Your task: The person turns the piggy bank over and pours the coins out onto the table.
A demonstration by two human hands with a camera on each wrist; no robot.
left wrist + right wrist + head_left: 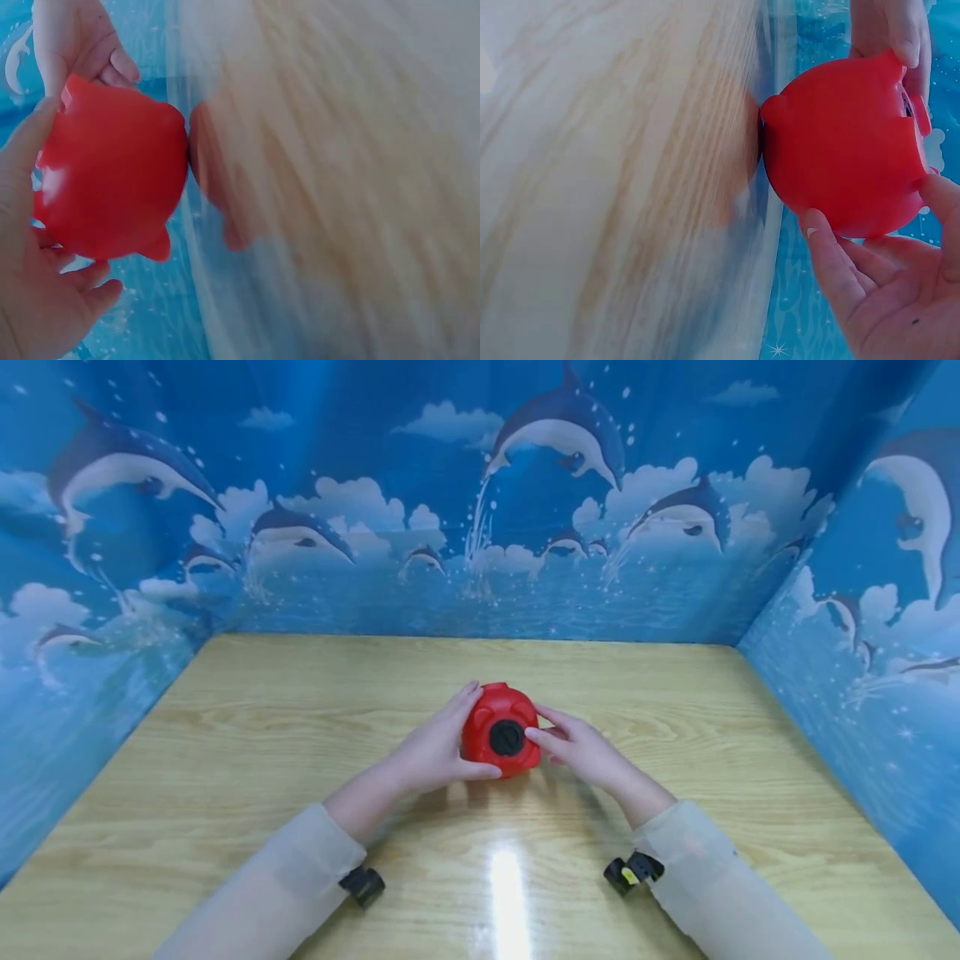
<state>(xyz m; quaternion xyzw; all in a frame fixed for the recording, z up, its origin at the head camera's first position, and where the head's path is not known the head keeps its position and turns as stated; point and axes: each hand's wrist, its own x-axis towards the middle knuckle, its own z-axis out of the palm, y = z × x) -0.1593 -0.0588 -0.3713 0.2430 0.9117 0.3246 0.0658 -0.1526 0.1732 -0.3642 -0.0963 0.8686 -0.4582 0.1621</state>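
Observation:
A rounded red piggy bank (497, 700) rests upside down on the table, its round black plug (506, 738) facing up. My left hand (435, 753) grips its left side, thumb along the near edge and fingers around the far side. On the right, my right hand (588, 755) holds the bank, with the thumb at the plug's rim and the fingers against the side. The left wrist view shows the smooth red body (120, 172) with stubby bumps close to the tabletop. In the right wrist view, fingers (832, 262) support the body's side.
The light wood-grain table (300, 718) has a bright glare streak in front of the bank. Blue curtains printed with dolphins (562, 427) enclose its back and sides. Small black wrist cameras (363, 886) sit at both cuffs.

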